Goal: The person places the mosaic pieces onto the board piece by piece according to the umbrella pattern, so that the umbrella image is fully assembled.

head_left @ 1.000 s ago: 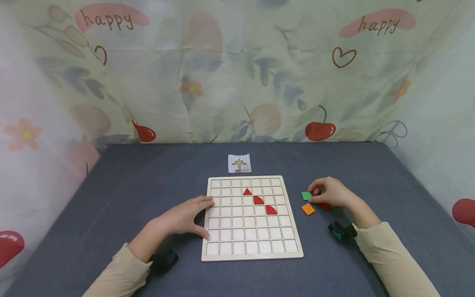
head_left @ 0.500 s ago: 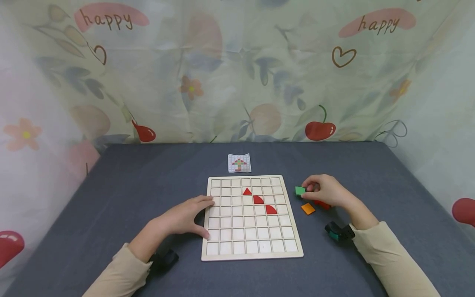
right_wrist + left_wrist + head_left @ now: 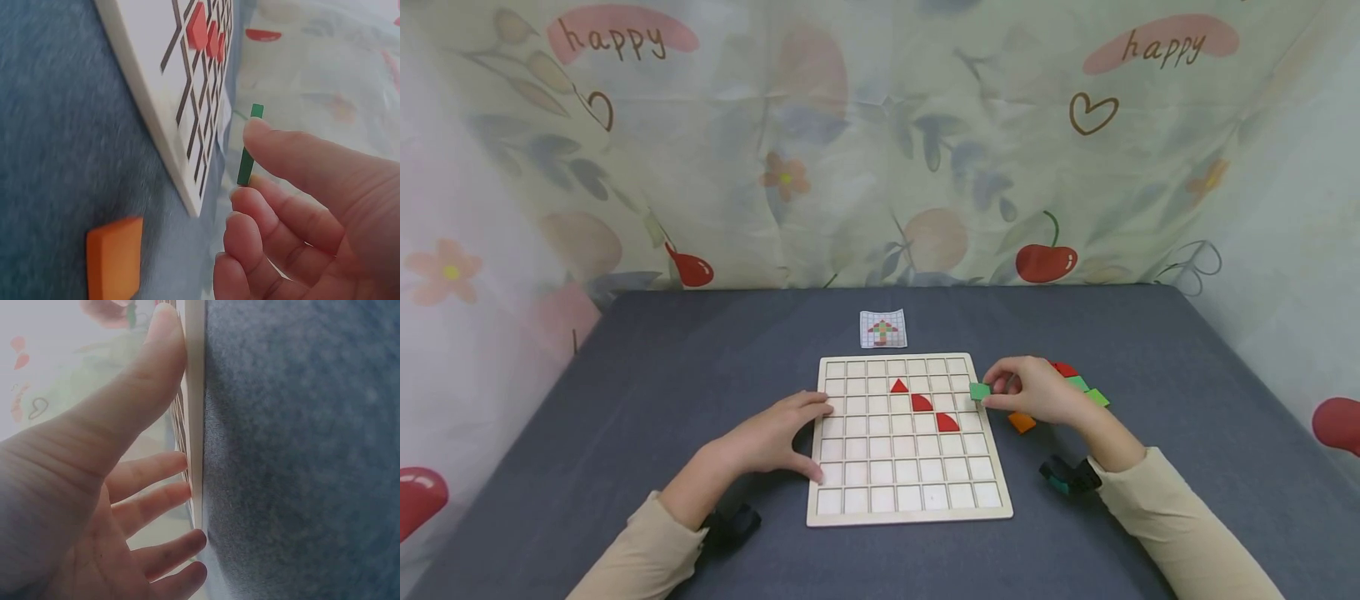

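Observation:
A pale wooden grid board [image 3: 880,450] lies on the dark table with a red triangle [image 3: 899,387] and two red quarter-round tiles [image 3: 922,403] set in its cells, stepping down to the right. My left hand [image 3: 775,435] rests at the board's left edge, thumb and fingers spread against the rim. Between thumb and fingers my right hand [image 3: 1033,390] pinches a green square tile [image 3: 979,392], which overlaps the board's right edge in the head view. The right wrist view shows that green tile [image 3: 251,147] edge-on, above the table.
Beside the right hand lies an orange tile [image 3: 1022,422]. Partly behind that hand are a red tile [image 3: 1064,368] and green tiles [image 3: 1097,397]. A small pattern card [image 3: 883,329] lies beyond the board. Printed cloth [image 3: 865,167] hangs behind the table.
My right hand has carried the green tile leftward from the loose tiles to the board's right edge, uncovering red and green tiles behind it. The left hand stays in place.

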Demonstrator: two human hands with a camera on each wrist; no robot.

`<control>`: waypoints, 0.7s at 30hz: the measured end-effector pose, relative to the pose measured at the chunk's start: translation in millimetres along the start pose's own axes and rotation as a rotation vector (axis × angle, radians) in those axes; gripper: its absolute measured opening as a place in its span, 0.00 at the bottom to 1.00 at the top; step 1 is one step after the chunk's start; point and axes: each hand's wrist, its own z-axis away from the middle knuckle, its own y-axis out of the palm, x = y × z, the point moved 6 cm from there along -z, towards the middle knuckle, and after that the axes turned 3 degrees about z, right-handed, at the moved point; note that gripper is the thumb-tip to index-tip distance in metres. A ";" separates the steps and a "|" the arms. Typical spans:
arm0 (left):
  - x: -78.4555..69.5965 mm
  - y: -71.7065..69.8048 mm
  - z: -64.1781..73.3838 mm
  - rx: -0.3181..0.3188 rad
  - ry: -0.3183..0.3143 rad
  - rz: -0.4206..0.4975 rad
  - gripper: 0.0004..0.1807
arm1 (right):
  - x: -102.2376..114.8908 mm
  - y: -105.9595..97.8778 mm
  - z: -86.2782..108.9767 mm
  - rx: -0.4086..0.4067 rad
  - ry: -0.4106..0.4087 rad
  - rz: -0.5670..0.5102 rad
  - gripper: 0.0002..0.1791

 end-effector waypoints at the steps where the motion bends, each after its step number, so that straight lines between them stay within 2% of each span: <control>1: 0.4 0.0 -0.1 -0.001 -0.003 0.001 0.49 | 2.5 0.8 -0.1 0.002 -0.003 -0.003 0.13; 15: -0.3 -2.4 0.3 -0.009 0.002 -0.023 0.50 | 34.9 19.2 -12.9 0.044 -0.105 0.033 0.13; 21: 0.4 -1.8 -0.1 -0.013 0.004 -0.022 0.49 | 48.2 27.8 -22.0 0.078 -0.105 0.027 0.11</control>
